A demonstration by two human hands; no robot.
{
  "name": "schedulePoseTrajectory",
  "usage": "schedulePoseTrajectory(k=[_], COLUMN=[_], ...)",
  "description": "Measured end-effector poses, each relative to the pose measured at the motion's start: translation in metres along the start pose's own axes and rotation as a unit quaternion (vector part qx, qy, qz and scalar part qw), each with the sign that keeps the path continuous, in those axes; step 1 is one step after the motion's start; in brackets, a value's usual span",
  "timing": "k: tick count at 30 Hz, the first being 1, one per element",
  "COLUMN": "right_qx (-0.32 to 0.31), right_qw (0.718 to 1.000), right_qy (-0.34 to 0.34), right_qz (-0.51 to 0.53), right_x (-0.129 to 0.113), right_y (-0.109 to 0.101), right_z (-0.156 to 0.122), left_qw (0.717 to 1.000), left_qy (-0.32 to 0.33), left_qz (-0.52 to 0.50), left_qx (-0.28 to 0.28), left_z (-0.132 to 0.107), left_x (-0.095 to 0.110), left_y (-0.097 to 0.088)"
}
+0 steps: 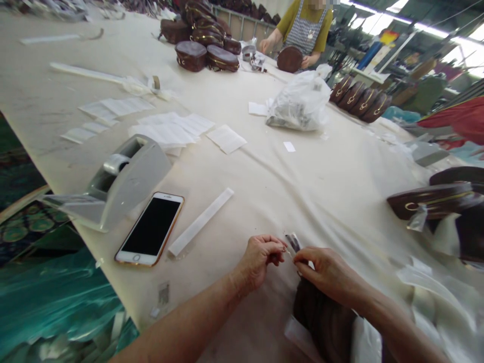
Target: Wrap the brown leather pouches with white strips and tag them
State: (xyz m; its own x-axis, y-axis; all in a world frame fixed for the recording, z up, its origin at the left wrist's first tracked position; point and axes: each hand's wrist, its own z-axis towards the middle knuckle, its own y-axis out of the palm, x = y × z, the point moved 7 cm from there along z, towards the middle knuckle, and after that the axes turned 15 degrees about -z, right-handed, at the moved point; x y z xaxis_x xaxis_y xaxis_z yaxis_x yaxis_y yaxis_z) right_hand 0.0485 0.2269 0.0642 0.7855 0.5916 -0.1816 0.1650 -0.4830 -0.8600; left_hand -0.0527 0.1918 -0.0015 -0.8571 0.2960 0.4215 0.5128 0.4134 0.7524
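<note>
My left hand (pixel 264 255) is closed in a pinch, fingertips on one end of a thin pale string (pixel 289 253). Just right of it, my right hand (pixel 321 269) pinches the string's other side with thumb and fingers. A small dark and clear tag (pixel 292 242) shows beyond the fingertips; whether it hangs from the string is hard to tell. Under my right hand and forearm lies a dark brown leather bag (pixel 321 317), partly covered by the arm, with white wrapping by it.
Left are a phone (pixel 153 229), a white strip (pixel 202 222) and a grey tape dispenser (pixel 128 176). Paper sheets (pixel 166 128) and a filled plastic bag (pixel 300 101) lie farther off. Brown bags (pixel 434 199) sit at right. A co-worker (pixel 306 30) in an apron handles a bag opposite.
</note>
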Motion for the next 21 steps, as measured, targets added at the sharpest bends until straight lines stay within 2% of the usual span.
schedulePoseTrajectory(k=[5,9,15,18,21], right_qx=[0.007,0.007,0.027,0.017,-0.021], right_qw=[0.999,0.997,0.997,0.993,0.973], right_qy=[0.023,0.04,0.03,0.053,0.093], right_qz=[0.038,0.061,0.058,0.108,0.212], right_x=[0.005,0.012,0.013,0.015,0.019], right_y=[0.0,0.002,0.001,-0.001,0.001], right_z=[0.002,0.0,-0.001,-0.003,-0.008], left_qw=[1.0,0.999,0.985,0.986,0.988], left_qy=[-0.005,-0.019,-0.027,-0.011,-0.022], left_qz=[0.006,0.027,0.133,0.133,0.112], left_qx=[-0.015,-0.029,-0.106,-0.096,-0.1], left_z=[0.002,0.004,0.003,0.004,0.003], left_x=[-0.002,-0.013,-0.032,-0.027,-0.019], left_y=[0.0,0.002,0.014,0.013,0.011])
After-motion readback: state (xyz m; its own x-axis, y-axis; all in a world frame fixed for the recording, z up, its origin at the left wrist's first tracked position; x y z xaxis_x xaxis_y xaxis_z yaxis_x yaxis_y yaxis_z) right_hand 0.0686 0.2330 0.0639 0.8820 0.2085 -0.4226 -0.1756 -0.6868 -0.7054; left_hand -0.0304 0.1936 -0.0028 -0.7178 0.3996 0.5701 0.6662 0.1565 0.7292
